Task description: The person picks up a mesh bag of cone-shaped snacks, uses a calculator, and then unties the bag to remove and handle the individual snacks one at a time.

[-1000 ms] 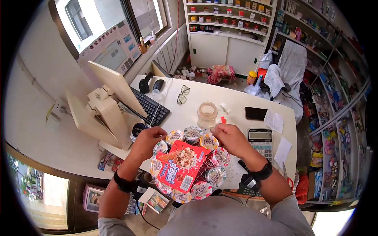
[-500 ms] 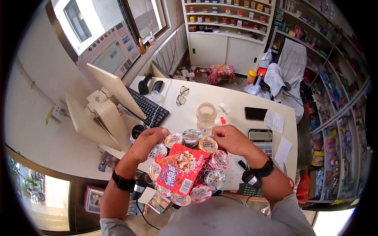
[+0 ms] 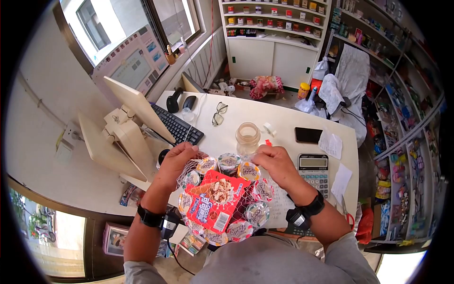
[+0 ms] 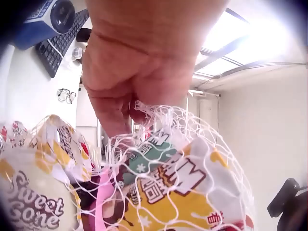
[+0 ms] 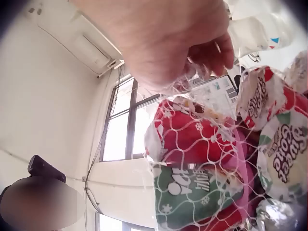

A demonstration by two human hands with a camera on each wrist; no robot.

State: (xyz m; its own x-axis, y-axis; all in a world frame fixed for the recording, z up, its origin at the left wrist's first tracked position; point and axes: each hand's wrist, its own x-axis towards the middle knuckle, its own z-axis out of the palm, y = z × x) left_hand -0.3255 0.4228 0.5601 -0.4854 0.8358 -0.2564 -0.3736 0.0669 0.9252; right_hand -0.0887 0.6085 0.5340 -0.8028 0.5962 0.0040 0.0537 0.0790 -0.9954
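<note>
Net bag [image 3: 228,202] of "Sweet Cone" packs, red card [image 3: 218,201] on its face, is at the near edge of the surface [image 3: 265,111], against a grey shirt [image 3: 265,260]. Hands apart, both pinching the mesh: left hand [image 3: 176,163] at the bag's 11 o'clock, right hand [image 3: 275,163] at 1. Off the bag: clear jar [image 3: 248,137] between 12 and 1, glasses [image 3: 219,113] at 12, keyboard [image 3: 182,128] at 11, calculator [image 3: 314,173] and phone [image 3: 308,135] at 2.
</note>
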